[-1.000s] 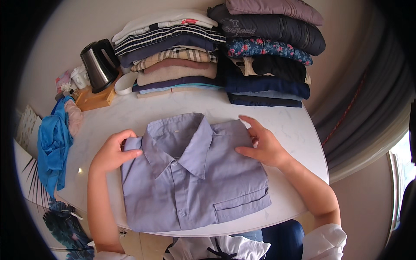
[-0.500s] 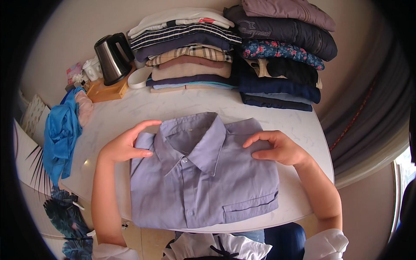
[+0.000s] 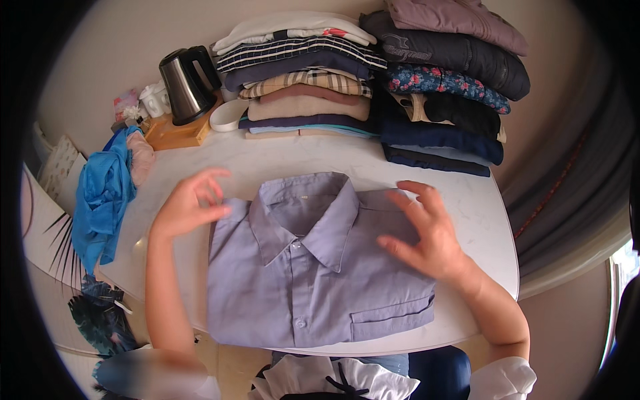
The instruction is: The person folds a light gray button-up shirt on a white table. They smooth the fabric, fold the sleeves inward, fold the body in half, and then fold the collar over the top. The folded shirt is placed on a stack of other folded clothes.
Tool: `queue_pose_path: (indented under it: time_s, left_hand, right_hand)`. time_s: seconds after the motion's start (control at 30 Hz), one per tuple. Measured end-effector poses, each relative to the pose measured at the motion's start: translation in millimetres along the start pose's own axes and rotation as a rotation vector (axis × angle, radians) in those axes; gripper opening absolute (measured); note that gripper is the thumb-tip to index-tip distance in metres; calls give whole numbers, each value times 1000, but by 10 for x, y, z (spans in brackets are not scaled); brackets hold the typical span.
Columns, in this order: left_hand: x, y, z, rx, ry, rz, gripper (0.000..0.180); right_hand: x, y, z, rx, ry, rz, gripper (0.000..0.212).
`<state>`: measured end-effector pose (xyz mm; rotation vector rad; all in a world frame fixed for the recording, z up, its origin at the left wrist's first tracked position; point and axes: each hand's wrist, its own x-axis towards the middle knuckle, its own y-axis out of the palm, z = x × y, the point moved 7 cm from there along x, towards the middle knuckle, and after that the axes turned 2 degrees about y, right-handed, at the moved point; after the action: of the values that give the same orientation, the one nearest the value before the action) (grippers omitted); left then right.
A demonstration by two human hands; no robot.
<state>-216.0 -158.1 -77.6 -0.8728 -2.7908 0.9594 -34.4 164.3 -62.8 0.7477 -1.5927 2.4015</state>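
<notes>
A folded lavender-grey collared shirt lies flat near the table's front edge, its collar toward the far side and its chest pocket at the lower right. Beside the shirt's left shoulder edge is my left hand, raised with fingers apart and holding nothing. Over the right shoulder of the shirt hovers my right hand, its fingers spread and slightly blurred; whether a fingertip touches the cloth I cannot tell.
Behind the shirt on the white table stand two tall stacks of folded clothes and jackets. A kettle sits on a wooden tray beside a white bowl. Blue cloth hangs over the left edge.
Both hands have opened their fingers and lifted off the shirt's shoulders. The whole view has shifted slightly, while the shirt stays where it lies.
</notes>
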Motion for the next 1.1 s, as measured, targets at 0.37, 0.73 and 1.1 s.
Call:
queue_pose_path:
  time_s: [0.37,0.73,1.1]
  left_hand:
    - [-177,1331,-496,743,621,30,81]
    - [-138,1071,-567,268,682,-41,44]
    - [-186,1044,-649,192,645,-226,8]
  right_hand:
    - [24,710,213,-130,-118,398,80]
    - [33,640,185,-39,-110,355,76]
    - [20,594,188,-6,-124,254,69]
